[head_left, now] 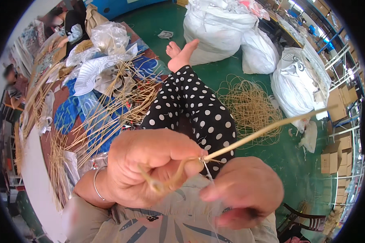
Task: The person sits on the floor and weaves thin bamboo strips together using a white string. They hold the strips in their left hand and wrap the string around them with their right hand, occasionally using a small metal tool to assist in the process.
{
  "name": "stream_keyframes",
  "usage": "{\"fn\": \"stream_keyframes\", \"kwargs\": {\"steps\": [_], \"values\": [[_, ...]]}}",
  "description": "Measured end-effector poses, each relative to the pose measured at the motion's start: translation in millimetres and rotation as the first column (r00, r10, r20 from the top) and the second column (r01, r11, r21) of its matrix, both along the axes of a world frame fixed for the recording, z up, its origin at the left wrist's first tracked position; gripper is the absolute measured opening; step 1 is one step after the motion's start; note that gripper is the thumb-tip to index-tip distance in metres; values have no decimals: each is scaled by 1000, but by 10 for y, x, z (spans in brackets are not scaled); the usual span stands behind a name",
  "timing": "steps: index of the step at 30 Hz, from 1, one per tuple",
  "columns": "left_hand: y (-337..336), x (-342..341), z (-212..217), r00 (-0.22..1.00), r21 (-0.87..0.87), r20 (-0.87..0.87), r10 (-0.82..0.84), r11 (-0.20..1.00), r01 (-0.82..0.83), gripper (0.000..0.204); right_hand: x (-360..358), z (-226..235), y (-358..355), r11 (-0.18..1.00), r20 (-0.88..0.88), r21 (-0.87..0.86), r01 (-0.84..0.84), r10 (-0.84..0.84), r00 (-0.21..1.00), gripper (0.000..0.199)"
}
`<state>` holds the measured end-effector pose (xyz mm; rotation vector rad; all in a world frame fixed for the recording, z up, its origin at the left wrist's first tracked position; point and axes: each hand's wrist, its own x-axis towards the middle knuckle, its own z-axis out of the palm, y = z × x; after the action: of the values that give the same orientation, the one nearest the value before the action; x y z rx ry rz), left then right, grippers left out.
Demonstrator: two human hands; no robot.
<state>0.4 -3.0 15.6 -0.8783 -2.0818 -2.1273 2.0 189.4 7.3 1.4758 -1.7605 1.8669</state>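
My left hand (152,162), with a bangle at its wrist, is closed in a pinch on a thin tan cane strip (263,131). The strip's long straight part points to the upper right, and a curled end loops below my fingers. White thread (207,169) is wound round the strip at my left fingertips and runs down to my right hand (247,192). That hand is curled round the thread, blurred by motion; its exact finger grip is partly hidden. Both hands are held above my lap.
A tangled coil of thin cane (249,111) lies on the green floor at the right. Bundled cane sticks (97,129) and plastic wrappings cover a table at the left. White sacks (219,36) stand ahead, cardboard boxes (330,158) at the right. Two other people sit at the far left.
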Motion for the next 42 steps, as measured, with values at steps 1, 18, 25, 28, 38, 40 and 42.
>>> {"fn": "stream_keyframes", "kwargs": {"steps": [1, 18, 25, 28, 38, 40, 42], "values": [[-10, -9, 23, 998, 14, 65, -23, 1000, 22, 13, -3, -38, 9, 998, 35, -55, -24, 26, 999, 38], [-790, 60, -7, 788, 326, -251, 562, 816, -478, 28, -23, 446, 379, 631, -173, -74, -772, 754, 633, 13], [-266, -229, -318, 792, 63, -65, 607, 795, -603, 5, -100, 0, 142, 985, -37, 156, -78, 85, 996, 10], [126, -370, -337, 925, -127, -218, 312, 930, -344, 9, -201, -127, -121, 989, -52, 71, 131, -127, 991, 13], [78, -64, 149, 905, -185, -420, 61, 971, -151, 11, 35, -15, -121, 962, 576, -205, -178, 266, 773, 11], [12, 13, 130, 920, -116, -389, 54, 987, -108, 11, -131, -22, -219, 996, 383, 44, -82, 59, 922, 11], [39, 103, 103, 897, -27, -423, 128, 988, -153, 10, -465, -20, -443, 964, 163, 205, 172, -207, 965, 10]]}}
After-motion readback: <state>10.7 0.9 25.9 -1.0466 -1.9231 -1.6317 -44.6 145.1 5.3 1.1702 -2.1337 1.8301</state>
